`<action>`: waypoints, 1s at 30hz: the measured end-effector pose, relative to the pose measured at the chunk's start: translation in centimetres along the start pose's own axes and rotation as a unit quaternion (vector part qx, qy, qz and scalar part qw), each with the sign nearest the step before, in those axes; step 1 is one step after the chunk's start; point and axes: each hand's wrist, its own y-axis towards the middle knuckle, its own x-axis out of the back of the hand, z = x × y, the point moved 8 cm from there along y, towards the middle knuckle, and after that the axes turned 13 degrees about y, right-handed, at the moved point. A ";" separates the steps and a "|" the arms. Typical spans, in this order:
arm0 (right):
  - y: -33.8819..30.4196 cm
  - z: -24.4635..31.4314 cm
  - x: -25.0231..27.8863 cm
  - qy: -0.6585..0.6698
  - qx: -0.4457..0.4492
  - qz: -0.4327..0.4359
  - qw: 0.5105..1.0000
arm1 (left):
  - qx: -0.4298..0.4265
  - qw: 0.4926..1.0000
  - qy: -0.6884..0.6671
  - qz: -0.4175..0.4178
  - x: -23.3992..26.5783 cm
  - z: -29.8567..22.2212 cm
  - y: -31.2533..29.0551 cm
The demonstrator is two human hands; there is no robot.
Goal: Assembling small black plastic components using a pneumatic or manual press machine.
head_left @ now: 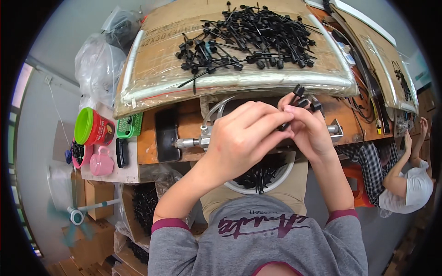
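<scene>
Grey fabric with maroon cuffs forms the T-shirt [271, 248] at bottom centre, below a round white mesh basket [289, 169] of spiky black pieces [260, 177]. At centre, the left hand [241, 135] has fingertips pinched together on a small dark piece [285, 125], partly hidden; the right hand [311, 131] curls its fingers closed around knobbed, stemmed black plastic parts [300, 95]. Beyond, top centre, a tangled black heap [271, 37] covers film-wrapped brown cardboard [161, 60].

Left hand [246, 133] and right hand [313, 131] around black parts [300, 91] above a white-rimmed basket [272, 189]
</scene>
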 end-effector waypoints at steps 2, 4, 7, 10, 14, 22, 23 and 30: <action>0.6 0.8 0.5 -0.031 -0.001 -0.028 0.999 | 0.006 1.000 0.004 0.008 0.3 0.3 0.3; 2.1 2.9 1.6 -0.058 0.046 -0.062 0.995 | 0.048 0.998 -0.028 0.042 0.5 0.1 0.3; 4.4 9.2 0.8 -0.271 0.270 -0.030 0.923 | 0.135 0.984 -0.093 0.075 0.0 -0.1 -1.2; 5.6 11.4 -2.2 -0.655 0.464 0.016 0.596 | 0.128 0.988 -0.030 0.075 -1.5 -0.7 -4.4; 8.0 7.7 -1.9 -0.781 0.368 0.090 0.496 | 0.128 0.983 0.074 0.110 -4.8 -1.5 -9.5; 7.4 8.8 -0.7 -0.726 0.409 0.093 0.545 | 0.090 0.969 0.186 0.134 -8.1 -1.1 -11.6; 7.5 9.8 -0.3 -0.702 0.397 0.070 0.588 | 0.089 0.969 0.186 0.137 -8.1 -1.0 -11.5; 4.2 10.9 -0.5 -0.561 0.441 0.017 0.700 | 0.099 0.958 0.211 0.166 -8.2 -0.9 -11.5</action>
